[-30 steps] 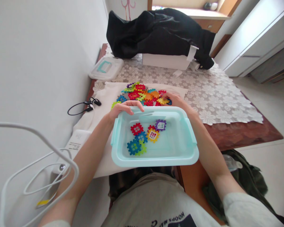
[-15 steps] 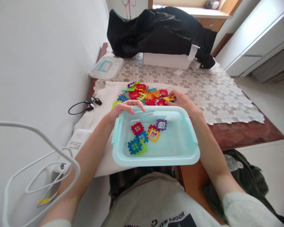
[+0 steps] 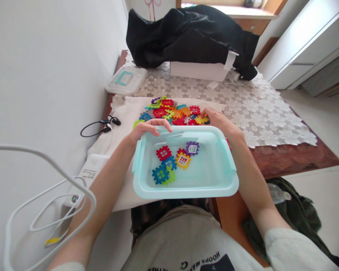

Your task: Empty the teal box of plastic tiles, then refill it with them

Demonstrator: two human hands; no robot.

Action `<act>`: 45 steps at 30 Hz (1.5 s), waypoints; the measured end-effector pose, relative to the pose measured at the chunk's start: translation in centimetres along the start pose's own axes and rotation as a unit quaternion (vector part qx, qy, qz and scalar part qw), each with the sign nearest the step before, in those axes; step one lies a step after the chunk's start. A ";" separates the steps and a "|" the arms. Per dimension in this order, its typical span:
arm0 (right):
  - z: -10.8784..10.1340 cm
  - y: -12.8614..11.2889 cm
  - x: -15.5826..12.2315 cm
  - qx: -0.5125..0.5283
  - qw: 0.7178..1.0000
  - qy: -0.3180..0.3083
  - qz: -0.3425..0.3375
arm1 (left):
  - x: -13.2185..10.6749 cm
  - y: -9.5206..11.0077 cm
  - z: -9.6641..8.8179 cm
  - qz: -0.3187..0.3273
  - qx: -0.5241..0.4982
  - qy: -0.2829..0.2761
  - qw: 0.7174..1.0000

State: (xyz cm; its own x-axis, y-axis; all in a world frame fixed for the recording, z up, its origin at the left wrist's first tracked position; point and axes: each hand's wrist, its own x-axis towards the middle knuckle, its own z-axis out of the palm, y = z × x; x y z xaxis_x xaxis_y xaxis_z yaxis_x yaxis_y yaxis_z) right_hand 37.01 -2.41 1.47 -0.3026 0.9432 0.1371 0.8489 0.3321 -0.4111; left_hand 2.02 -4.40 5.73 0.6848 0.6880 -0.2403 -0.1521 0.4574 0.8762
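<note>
Right hand (image 3: pixel 217 122): we've shifted it to the near edge of the multicoloured plastic interlocking tile pile (image 3: pixel 172 113), fingers touching, hold unclear | left hand (image 3: pixel 148 128): we curl it over the far rim | pale aqua rectangular plastic tub (image 3: pixel 186 194): on white cloth (image 3: pixel 122 192), long axis crosswise, tiles inside
</note>
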 end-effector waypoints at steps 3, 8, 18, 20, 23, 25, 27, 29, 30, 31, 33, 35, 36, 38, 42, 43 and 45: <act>-0.1 0.0 0.0 -0.005 1.000 0.018 -0.005 | 0.1 -0.1 -0.1 -0.002 0.001 -0.005 1.000; -0.1 -0.6 0.3 0.015 0.998 0.056 -0.011 | 0.1 -0.2 -0.2 0.016 0.009 -0.015 1.000; -0.6 -0.5 0.7 0.133 0.984 0.119 -0.009 | 0.0 -0.2 -0.2 0.017 0.008 -0.014 1.000; -0.6 -0.4 0.9 0.166 0.977 0.133 -0.007 | 0.1 -0.2 -0.2 0.015 0.013 -0.009 1.000; -0.3 -0.3 1.0 0.187 0.977 0.099 0.006 | 0.0 -0.1 -0.1 0.010 0.012 -0.006 1.000; -0.1 -0.5 0.9 0.166 0.984 0.055 0.018 | 0.0 -0.2 -0.2 0.010 0.009 -0.004 1.000; 0.1 -0.8 0.8 0.132 0.990 0.032 0.024 | 0.0 -0.2 -0.3 0.009 0.005 -0.005 1.000; 0.1 -1.1 0.6 0.105 0.994 0.031 0.029 | 0.0 -0.4 -0.4 0.005 0.004 -0.007 1.000; 0.1 -1.2 0.6 0.100 0.994 0.034 0.033 | 0.0 -0.4 -0.5 0.004 0.004 -0.006 1.000; 0.0 -1.3 0.6 0.101 0.994 0.036 0.039 | -0.1 -0.5 -0.6 0.003 0.005 -0.005 1.000; 0.0 -1.2 0.7 0.106 0.992 0.043 0.057 | -0.2 -0.6 -0.9 0.006 0.011 0.002 1.000; 0.2 -0.9 0.9 0.105 0.990 0.054 0.082 | -0.3 -0.8 -1.2 0.014 0.018 0.010 1.000; 0.4 -0.7 1.1 0.102 0.988 0.062 0.094 | -0.3 -0.8 -1.3 0.019 0.020 0.013 1.000; 0.6 -0.4 1.3 0.107 0.985 0.084 0.103 | -0.3 -0.9 -1.5 0.028 0.024 0.016 0.999; 0.3 0.1 1.3 0.153 0.984 0.065 0.063 | -0.2 -0.7 -1.2 0.030 0.030 0.002 0.999; 0.0 0.2 1.2 0.165 0.984 0.034 0.049 | -0.2 -0.6 -1.1 0.031 0.031 0.001 0.999; -0.8 0.4 0.9 0.191 0.981 -0.030 0.020 | -0.1 -0.5 -0.8 0.033 0.031 0.002 0.999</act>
State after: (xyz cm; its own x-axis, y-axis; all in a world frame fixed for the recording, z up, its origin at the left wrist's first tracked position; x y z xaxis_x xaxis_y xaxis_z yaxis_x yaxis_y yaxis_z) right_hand 37.46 -1.45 2.13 -0.3071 0.9494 0.0656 0.6395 0.2569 -0.7246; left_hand 1.43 -4.19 4.99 0.6721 0.7175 -0.1828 -0.1523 0.3756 0.9142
